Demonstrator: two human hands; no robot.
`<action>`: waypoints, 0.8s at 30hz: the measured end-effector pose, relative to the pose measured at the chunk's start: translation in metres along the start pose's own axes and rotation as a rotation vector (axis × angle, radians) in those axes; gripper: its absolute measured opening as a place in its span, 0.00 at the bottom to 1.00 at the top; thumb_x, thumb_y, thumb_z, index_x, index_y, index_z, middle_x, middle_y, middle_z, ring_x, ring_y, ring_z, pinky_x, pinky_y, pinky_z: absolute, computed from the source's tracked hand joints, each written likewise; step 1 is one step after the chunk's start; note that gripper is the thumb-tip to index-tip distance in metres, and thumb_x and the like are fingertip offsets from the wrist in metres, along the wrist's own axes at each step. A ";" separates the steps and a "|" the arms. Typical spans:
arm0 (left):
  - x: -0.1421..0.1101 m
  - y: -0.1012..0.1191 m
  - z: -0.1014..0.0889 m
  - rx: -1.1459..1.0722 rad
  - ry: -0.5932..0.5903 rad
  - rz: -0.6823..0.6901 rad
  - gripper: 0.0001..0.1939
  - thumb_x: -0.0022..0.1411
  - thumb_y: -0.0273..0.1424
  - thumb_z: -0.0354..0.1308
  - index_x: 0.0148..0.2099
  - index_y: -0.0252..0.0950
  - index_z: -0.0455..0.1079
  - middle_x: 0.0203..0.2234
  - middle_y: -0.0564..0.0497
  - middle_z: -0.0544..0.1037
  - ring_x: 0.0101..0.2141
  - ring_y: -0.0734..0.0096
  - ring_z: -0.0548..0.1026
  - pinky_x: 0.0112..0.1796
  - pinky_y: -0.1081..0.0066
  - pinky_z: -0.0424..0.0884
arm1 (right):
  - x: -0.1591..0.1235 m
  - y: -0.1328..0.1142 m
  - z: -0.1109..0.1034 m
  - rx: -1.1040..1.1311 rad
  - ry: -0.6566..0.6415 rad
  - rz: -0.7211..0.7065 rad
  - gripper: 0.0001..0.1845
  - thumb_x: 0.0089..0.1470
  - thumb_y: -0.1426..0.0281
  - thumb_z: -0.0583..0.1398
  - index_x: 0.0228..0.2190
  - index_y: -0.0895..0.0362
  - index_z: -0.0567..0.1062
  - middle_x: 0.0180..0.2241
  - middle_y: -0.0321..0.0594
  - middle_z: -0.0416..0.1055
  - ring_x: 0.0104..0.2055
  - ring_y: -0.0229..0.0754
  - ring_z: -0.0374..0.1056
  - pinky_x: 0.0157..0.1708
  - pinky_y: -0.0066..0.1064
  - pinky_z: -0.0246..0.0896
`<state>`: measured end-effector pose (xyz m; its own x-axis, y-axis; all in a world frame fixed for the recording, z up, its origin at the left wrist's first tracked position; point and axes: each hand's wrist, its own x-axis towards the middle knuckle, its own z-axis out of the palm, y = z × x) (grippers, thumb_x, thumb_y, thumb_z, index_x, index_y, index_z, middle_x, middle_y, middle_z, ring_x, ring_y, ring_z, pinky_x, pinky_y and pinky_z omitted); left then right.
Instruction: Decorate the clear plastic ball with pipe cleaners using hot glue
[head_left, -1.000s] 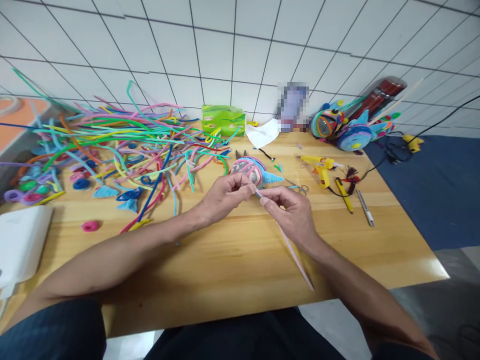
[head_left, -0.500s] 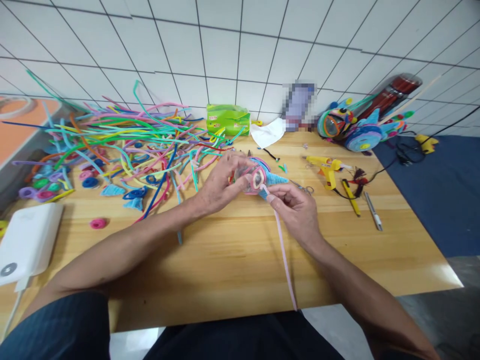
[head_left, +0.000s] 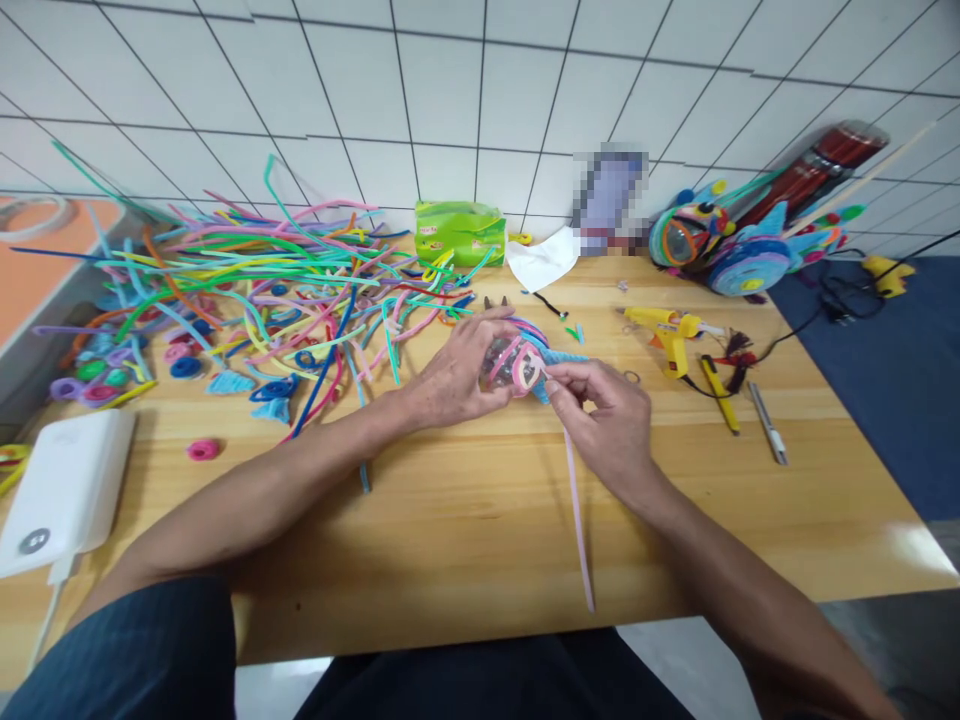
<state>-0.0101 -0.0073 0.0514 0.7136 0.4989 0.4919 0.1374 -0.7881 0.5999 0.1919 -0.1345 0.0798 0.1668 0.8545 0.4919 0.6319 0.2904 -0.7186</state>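
My left hand [head_left: 459, 372] is wrapped round a small clear-bodied craft [head_left: 501, 362] trimmed with pipe cleaners. A ring of pink and cream [head_left: 524, 372] sits on its near side, and blue fin-like pieces [head_left: 564, 356] stick out to the right. My right hand [head_left: 604, 405] pinches a pale pink pipe cleaner [head_left: 576, 510] close to that ring. The strip's long end hangs down over the table toward its front edge. Fingers cover part of the craft's far side.
Many loose pipe cleaners [head_left: 247, 260] lie heaped at the left. A yellow glue gun [head_left: 671, 335], a yellow cutter [head_left: 720, 395] and a silver pen-like tool [head_left: 769, 425] lie at right. Behind stand a green tissue pack [head_left: 461, 232], finished fish-like crafts [head_left: 750, 268] and a red flask [head_left: 821, 175].
My left fingers have shifted back on the craft, uncovering more of its clear body. My right hand has drawn slightly to the right with the pink strip. The view has moved a little.
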 end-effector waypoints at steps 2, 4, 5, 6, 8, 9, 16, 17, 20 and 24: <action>-0.002 0.001 0.002 0.013 0.011 0.009 0.31 0.68 0.41 0.69 0.66 0.40 0.62 0.67 0.32 0.74 0.74 0.41 0.67 0.72 0.38 0.64 | 0.003 -0.001 0.000 -0.065 -0.007 -0.071 0.07 0.65 0.72 0.65 0.38 0.50 0.85 0.33 0.36 0.84 0.29 0.39 0.73 0.33 0.34 0.70; -0.003 -0.001 0.003 0.016 0.022 0.029 0.31 0.69 0.39 0.68 0.67 0.39 0.61 0.67 0.31 0.73 0.73 0.42 0.67 0.71 0.38 0.66 | 0.004 0.000 0.000 -0.092 -0.015 -0.114 0.08 0.66 0.73 0.64 0.37 0.50 0.85 0.34 0.36 0.84 0.29 0.39 0.73 0.33 0.34 0.69; -0.003 -0.002 0.004 0.016 0.030 0.042 0.32 0.69 0.39 0.68 0.68 0.39 0.60 0.67 0.31 0.73 0.73 0.42 0.67 0.70 0.39 0.66 | 0.005 0.001 0.001 -0.095 -0.013 -0.123 0.08 0.66 0.74 0.64 0.38 0.51 0.84 0.34 0.36 0.85 0.29 0.38 0.73 0.32 0.33 0.69; -0.004 -0.003 0.005 0.014 0.038 0.058 0.32 0.69 0.38 0.68 0.68 0.39 0.59 0.66 0.31 0.73 0.73 0.42 0.67 0.70 0.40 0.67 | 0.005 0.002 0.002 -0.093 -0.009 -0.124 0.08 0.66 0.74 0.64 0.38 0.51 0.84 0.34 0.36 0.85 0.29 0.38 0.73 0.32 0.33 0.68; -0.004 -0.004 0.006 0.004 0.046 0.080 0.32 0.70 0.37 0.67 0.69 0.39 0.58 0.66 0.32 0.72 0.73 0.43 0.67 0.69 0.41 0.68 | 0.004 0.005 0.003 -0.086 -0.002 -0.108 0.07 0.66 0.73 0.65 0.38 0.51 0.84 0.34 0.36 0.85 0.28 0.38 0.73 0.31 0.33 0.68; -0.004 -0.004 0.006 -0.002 0.047 0.082 0.32 0.70 0.36 0.67 0.69 0.39 0.58 0.66 0.32 0.72 0.73 0.43 0.67 0.69 0.41 0.68 | 0.004 0.006 0.004 -0.082 0.001 -0.095 0.07 0.66 0.72 0.65 0.38 0.51 0.84 0.33 0.36 0.84 0.28 0.38 0.72 0.31 0.33 0.68; -0.004 -0.004 0.007 0.005 0.051 0.063 0.33 0.70 0.38 0.68 0.69 0.41 0.58 0.65 0.33 0.72 0.73 0.43 0.67 0.69 0.40 0.69 | 0.003 0.010 0.009 -0.043 0.019 -0.059 0.07 0.64 0.73 0.65 0.39 0.50 0.84 0.31 0.34 0.83 0.29 0.38 0.73 0.32 0.33 0.70; -0.004 -0.004 0.007 0.004 0.048 0.061 0.32 0.70 0.38 0.68 0.69 0.41 0.58 0.65 0.33 0.72 0.73 0.43 0.67 0.69 0.40 0.69 | 0.003 0.010 0.009 -0.038 0.022 -0.055 0.07 0.64 0.73 0.65 0.39 0.50 0.84 0.31 0.34 0.83 0.29 0.38 0.73 0.32 0.33 0.70; -0.004 -0.004 0.007 -0.003 0.034 0.040 0.33 0.70 0.39 0.68 0.69 0.41 0.58 0.66 0.33 0.71 0.73 0.43 0.67 0.69 0.39 0.68 | 0.003 0.011 0.011 -0.030 0.027 -0.036 0.06 0.65 0.71 0.65 0.39 0.50 0.85 0.31 0.35 0.83 0.28 0.39 0.73 0.31 0.33 0.70; -0.003 -0.005 0.008 -0.011 0.040 0.030 0.33 0.70 0.40 0.68 0.69 0.41 0.58 0.66 0.33 0.72 0.73 0.42 0.67 0.70 0.39 0.68 | 0.001 0.013 0.013 -0.033 0.031 -0.029 0.06 0.64 0.71 0.65 0.39 0.50 0.85 0.33 0.36 0.84 0.29 0.39 0.73 0.32 0.34 0.70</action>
<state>-0.0078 -0.0081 0.0420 0.6892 0.4888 0.5348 0.1085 -0.7994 0.5909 0.1899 -0.1238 0.0649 0.1711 0.8320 0.5278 0.6611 0.3002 -0.6876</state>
